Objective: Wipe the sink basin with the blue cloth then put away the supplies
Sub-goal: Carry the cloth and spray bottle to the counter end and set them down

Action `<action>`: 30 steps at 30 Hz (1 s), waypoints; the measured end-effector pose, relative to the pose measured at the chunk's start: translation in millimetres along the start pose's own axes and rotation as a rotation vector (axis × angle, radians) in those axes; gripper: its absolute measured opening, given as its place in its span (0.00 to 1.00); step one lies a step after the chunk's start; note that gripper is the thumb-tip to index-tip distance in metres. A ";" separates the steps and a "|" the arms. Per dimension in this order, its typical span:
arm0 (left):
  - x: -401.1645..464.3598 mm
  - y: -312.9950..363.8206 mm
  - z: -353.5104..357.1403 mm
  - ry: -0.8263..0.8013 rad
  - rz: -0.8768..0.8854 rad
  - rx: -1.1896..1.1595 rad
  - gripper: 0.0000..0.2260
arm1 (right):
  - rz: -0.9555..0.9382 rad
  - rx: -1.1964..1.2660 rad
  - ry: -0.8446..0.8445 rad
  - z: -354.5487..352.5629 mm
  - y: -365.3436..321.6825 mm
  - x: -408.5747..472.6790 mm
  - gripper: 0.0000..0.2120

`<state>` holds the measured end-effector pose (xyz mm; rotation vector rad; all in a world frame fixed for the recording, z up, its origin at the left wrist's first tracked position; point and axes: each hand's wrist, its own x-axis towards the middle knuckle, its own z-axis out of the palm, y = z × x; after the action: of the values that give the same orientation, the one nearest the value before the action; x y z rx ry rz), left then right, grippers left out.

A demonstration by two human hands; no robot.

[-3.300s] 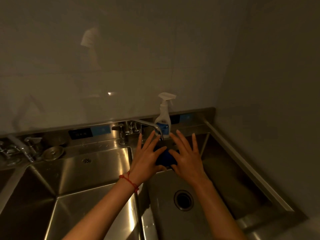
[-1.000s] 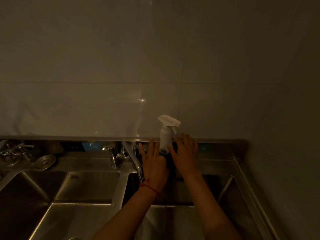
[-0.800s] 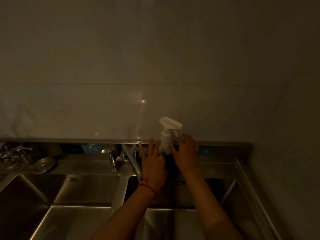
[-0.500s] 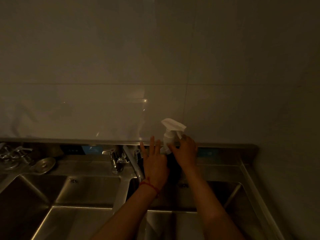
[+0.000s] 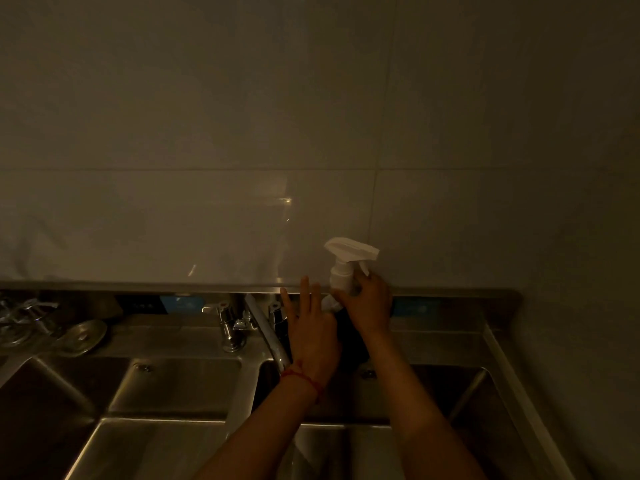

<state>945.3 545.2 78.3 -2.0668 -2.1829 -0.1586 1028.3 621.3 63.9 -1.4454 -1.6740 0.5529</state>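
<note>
Nearest the camera lay the stainless-steel double sink [image 5: 173, 393], its two basins split by a steel divider; both bare forearms reached out over the right basin. A red string bracelet [image 5: 301, 377] circled the left wrist.

Beyond it the left hand [image 5: 313, 336] was held flat, fingers straight and close together, pointing at the wall; it lay beside or against a dark cloth [image 5: 349, 337] that looked almost black in the dim light and sat on the back ledge between the two hands. Whether the palm actually pressed the cloth could not be told. A curved chrome tap spout [image 5: 268, 332] ran just left of that hand, with chrome tap handles [image 5: 230, 323] further left.

The right hand [image 5: 369, 306] had its fingers curled round the neck of a white plastic trigger spray bottle [image 5: 346, 263], which stood upright on the ledge against the backsplash, nozzle to the right.

Far left on the ledge lay a round metal drain plug [image 5: 81, 337]. Behind everything rose a pale, glossy tiled wall [image 5: 242, 133].
</note>
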 end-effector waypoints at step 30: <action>-53.4 21.9 -12.8 0.031 0.104 -0.047 0.18 | -0.107 -0.064 0.317 -35.5 1.9 -52.5 0.38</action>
<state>970.2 491.7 81.7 -2.1823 -2.0672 -0.2320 1057.6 565.1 66.2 -1.3969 -1.5153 0.1992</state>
